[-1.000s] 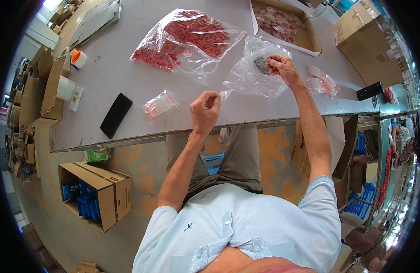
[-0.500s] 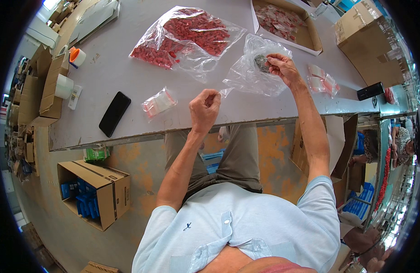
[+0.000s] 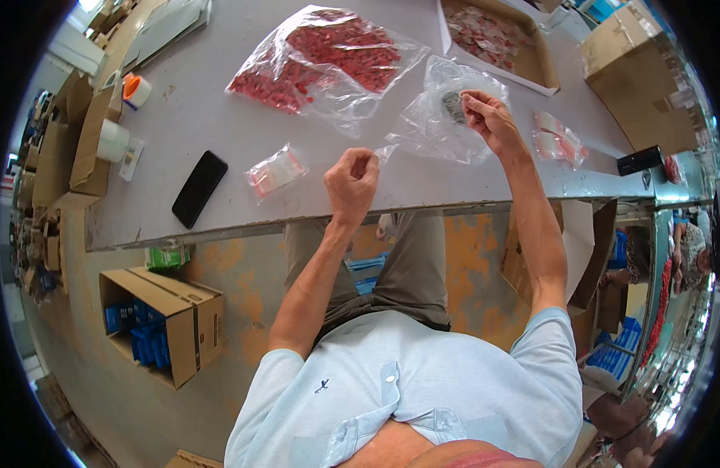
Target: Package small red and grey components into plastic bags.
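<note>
My left hand (image 3: 352, 186) is closed above the table's near edge, pinching a small clear plastic bag (image 3: 386, 153) that sticks out past the fingertips. Further to the right, my right hand (image 3: 491, 121) has its thumb and fingers pressed together beside a heap of small dark grey parts (image 3: 453, 107). Those parts lie in a large clear plastic bag (image 3: 430, 129), spread open on the table. Whatever the right fingertips hold is too small to make out. A bigger clear bag of small red pieces (image 3: 340, 51) lies beyond my left hand.
On the grey table (image 3: 173, 101) lie a black phone (image 3: 199, 189), a pack of small clear bags (image 3: 276, 171) and more packs (image 3: 559, 140). A shallow box (image 3: 532, 66) holds filled little bags. Cardboard boxes (image 3: 633, 74) and a black cylinder (image 3: 641, 160) stand right; tape rolls (image 3: 113, 141) left.
The whole view has shifted slightly. Both hands keep nearly the same places and their pinched shape, and a little more of the dark grey heap shows beside the right fingertips.
</note>
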A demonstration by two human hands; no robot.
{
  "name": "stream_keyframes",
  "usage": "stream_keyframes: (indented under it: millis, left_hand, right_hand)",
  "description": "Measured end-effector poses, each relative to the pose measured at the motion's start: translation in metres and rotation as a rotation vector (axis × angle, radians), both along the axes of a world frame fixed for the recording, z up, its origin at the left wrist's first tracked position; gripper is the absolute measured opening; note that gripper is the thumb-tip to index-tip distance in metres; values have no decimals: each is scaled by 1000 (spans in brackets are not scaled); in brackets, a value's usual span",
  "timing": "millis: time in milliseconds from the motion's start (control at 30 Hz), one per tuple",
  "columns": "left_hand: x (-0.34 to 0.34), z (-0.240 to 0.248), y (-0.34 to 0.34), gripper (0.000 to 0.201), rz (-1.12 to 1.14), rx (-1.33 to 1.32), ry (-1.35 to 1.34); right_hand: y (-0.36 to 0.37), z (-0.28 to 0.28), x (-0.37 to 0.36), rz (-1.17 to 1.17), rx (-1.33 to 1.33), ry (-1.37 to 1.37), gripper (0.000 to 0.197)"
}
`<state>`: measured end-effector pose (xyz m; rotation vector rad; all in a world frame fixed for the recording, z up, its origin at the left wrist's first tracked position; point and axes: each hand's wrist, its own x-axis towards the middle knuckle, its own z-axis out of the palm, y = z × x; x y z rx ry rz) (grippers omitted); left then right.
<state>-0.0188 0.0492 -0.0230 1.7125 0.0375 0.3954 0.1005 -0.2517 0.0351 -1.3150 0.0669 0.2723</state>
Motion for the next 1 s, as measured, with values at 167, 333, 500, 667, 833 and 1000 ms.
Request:
stream_keyframes:
  millis: [167,333,500,667,833,1000]
  left_hand:
    - [0,11,-7,7,38,-2,61]
    - [-2,17,-4,7,25,17,67]
    - [-3,15,-2,7,-14,3,60]
    - [-2,12,0,7,-32,1,27]
    - [-3,16,0,7,-58,5,16]
    - [-4,15,1,7,-71,-15,-2]
  right_hand:
    - [79,20,-79,73,-129,-214,10]
    - [128,-11,-104,110,-196,-214,11]
    - [140,-24,-103,14,-438,-468,12]
    - [148,-11,-104,-30,-822,-671,11]
    - [150,-7,-100,2,-866,-612,10]
    - [145,-17,-89,62,-636,-392,11]
